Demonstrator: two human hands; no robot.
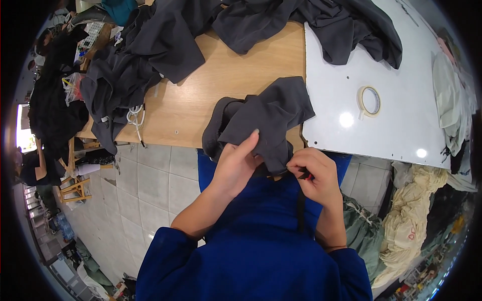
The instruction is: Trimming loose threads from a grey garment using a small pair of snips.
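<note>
A dark grey cloth garment (266,118) lies bunched at the table's near edge, its lower part hanging toward my lap. My left hand (236,168) is closed on it, thumb on top and the other fingers under a fold. At the garment's lower right corner, the fingertips of my right hand (316,173) are pinched together against the cloth edge. A small black-and-red tool (306,175) is tucked in that palm; its kind is mostly hidden by the fingers. Below the right hand hangs a narrow black strip (301,208), in front of my blue clothing.
More dark grey garments (165,42) are heaped along the back and left of the wooden table (226,65). A roll of tape (370,101) lies on the adjoining white board (326,100). White cord (134,118) hangs at left. Cream cloth bundles (409,215) stand at right.
</note>
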